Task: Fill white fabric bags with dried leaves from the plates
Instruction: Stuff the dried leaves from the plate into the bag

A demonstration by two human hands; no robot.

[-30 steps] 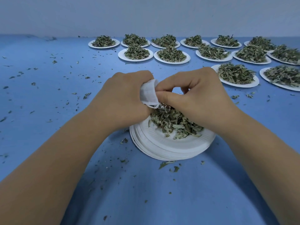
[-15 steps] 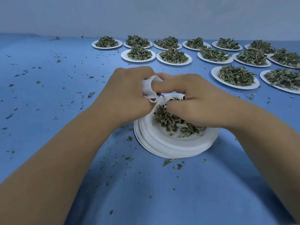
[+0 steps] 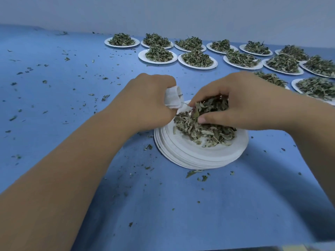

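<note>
My left hand grips a small white fabric bag, whose top pokes out of the fist at the left rim of a stack of white paper plates. A pile of dried green leaves lies on the top plate. My right hand is curled over the pile and holds a bunch of leaves between fingers and thumb, just right of the bag. Most of the bag is hidden inside my left fist.
Several more white plates heaped with dried leaves stand in rows at the back and right of the blue table. Leaf crumbs are scattered over the cloth, mostly at the left and in front of the stack.
My right hand let go of the bag's mouth, dropped onto the plate and gathered a bunch of leaves. My left hand kept its hold on the bag.
</note>
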